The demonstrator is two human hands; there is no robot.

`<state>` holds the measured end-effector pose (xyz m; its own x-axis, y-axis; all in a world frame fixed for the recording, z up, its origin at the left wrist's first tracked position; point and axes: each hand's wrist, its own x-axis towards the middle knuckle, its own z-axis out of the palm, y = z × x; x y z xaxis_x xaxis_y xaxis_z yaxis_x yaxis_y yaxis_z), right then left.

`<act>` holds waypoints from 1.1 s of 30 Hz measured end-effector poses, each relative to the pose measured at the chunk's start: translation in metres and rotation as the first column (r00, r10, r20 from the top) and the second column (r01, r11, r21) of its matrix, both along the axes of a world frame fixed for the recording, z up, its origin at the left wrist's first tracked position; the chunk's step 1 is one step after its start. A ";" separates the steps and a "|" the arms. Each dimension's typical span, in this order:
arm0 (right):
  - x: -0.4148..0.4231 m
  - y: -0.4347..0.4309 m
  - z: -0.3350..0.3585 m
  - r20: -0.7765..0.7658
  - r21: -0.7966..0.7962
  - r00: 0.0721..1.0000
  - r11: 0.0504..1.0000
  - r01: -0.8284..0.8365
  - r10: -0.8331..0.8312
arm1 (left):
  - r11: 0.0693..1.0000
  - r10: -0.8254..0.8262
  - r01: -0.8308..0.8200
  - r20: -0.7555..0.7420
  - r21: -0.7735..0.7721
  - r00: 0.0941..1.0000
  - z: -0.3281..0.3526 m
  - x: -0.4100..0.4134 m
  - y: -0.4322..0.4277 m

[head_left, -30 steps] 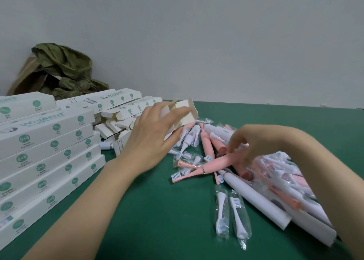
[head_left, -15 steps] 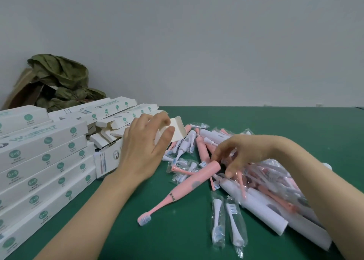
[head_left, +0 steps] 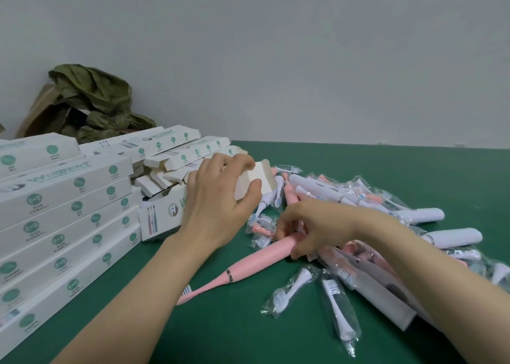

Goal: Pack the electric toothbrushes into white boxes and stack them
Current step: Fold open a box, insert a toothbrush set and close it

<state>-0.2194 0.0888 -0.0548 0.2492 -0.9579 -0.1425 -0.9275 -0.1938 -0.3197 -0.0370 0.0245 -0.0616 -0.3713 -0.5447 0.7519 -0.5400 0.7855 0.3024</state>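
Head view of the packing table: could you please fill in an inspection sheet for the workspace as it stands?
Surface: green table, flat covering.
Job's things: pink toothbrush lying diagonally, brush end nearest the person; open white box, end flap up; stacked closed boxes at left.
Clutter: bagged brush heads and white handles heaped at right; loose open-ended boxes behind the stack.
Hands: left hand grips the open white box; right hand pinches the pink toothbrush's handle end.
Cables: nothing seen.
Surroundings: grey wall; olive cloth in the far left corner.
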 end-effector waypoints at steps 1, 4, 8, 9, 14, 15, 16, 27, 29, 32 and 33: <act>-0.004 0.001 0.004 0.086 -0.013 0.996 1.000 0.006 -0.005 | 1.000 0.003 -0.003 0.000 0.008 1.000 0.000 0.000 0.001; -0.022 0.007 0.020 0.462 -0.053 0.887 0.998 0.044 -0.014 | 1.000 0.001 -0.001 -0.002 0.022 1.000 0.002 -0.001 0.002; -0.046 0.017 0.042 0.886 -0.126 0.463 0.950 0.286 -0.022 | 1.000 0.020 -0.021 0.065 0.008 0.998 0.003 0.000 0.001; -0.050 0.018 0.047 0.947 -0.118 0.320 0.928 0.353 -0.001 | 0.999 0.034 -0.034 0.075 0.003 0.997 0.003 0.001 0.000; -0.053 0.024 0.073 0.975 -0.178 0.043 0.647 0.742 0.219 | 0.998 0.058 -0.058 -0.005 -0.029 0.998 0.006 0.004 -0.005; -0.049 0.025 0.077 0.966 -0.192 0.042 0.602 0.776 0.253 | 0.998 0.062 -0.062 -0.017 -0.033 0.998 0.006 0.004 -0.006; -0.043 0.026 0.078 0.959 -0.205 0.043 0.578 0.790 0.282 | 0.998 0.060 -0.061 -0.024 -0.033 0.998 0.007 0.004 -0.006; 0.002 0.026 0.084 0.931 -0.286 0.066 0.605 0.743 0.359 | 0.997 0.069 -0.073 -0.130 -0.029 0.989 0.011 0.010 -0.008; 0.005 0.026 0.085 0.929 -0.291 0.069 0.602 0.743 0.364 | 0.996 0.075 -0.082 -0.177 -0.033 0.981 0.013 0.010 -0.009; 0.012 0.024 0.083 0.937 -0.280 0.075 0.606 0.744 0.340 | 0.995 0.087 -0.096 -0.228 -0.032 0.970 0.014 0.012 -0.010; 0.014 0.023 0.081 0.940 -0.276 0.078 0.611 0.742 0.331 | 0.995 0.089 -0.099 -0.238 -0.028 0.967 0.014 0.013 -0.010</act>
<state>-0.2058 0.1117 0.0267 -0.5968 -0.6049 0.5272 -0.0030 -0.6553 -0.7553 -0.0236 0.0142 -0.0474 -0.1290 -0.5366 0.8339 -0.5291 0.7485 0.3998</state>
